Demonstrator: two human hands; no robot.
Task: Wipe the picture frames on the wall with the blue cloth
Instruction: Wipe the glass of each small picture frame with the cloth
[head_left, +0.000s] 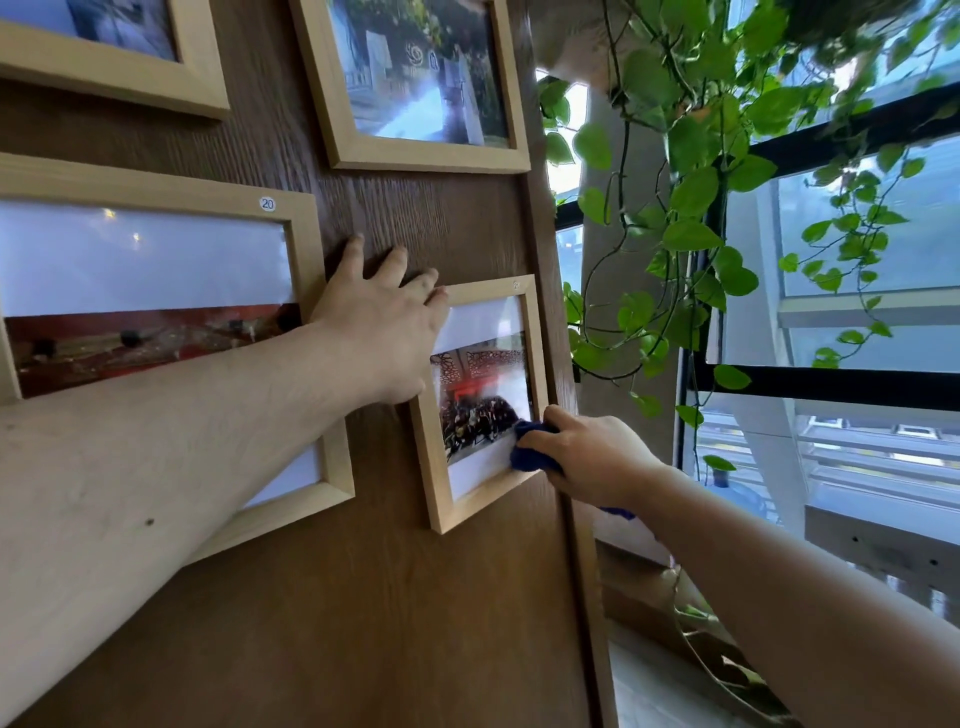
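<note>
A small light-wood picture frame (535, 332) hangs low on the dark wood wall panel (441, 223). My right hand (592, 452) is shut on a bunched blue cloth (530, 452) and presses it against the lower right of this frame's glass. My left hand (379, 322) lies flat with fingers spread over the frame's upper left corner and the wall beside it. A wide frame (291, 208) marked 20 hangs to the left, partly behind my left forearm. Two more frames hang above: one (431, 156) over the small frame, one (197, 83) at top left.
The panel's right edge (550, 312) runs just past the small frame. Beyond it a trailing green vine (691, 192) hangs before a black-framed window (831, 379). Part of the cloth dangles under my right wrist (618, 512).
</note>
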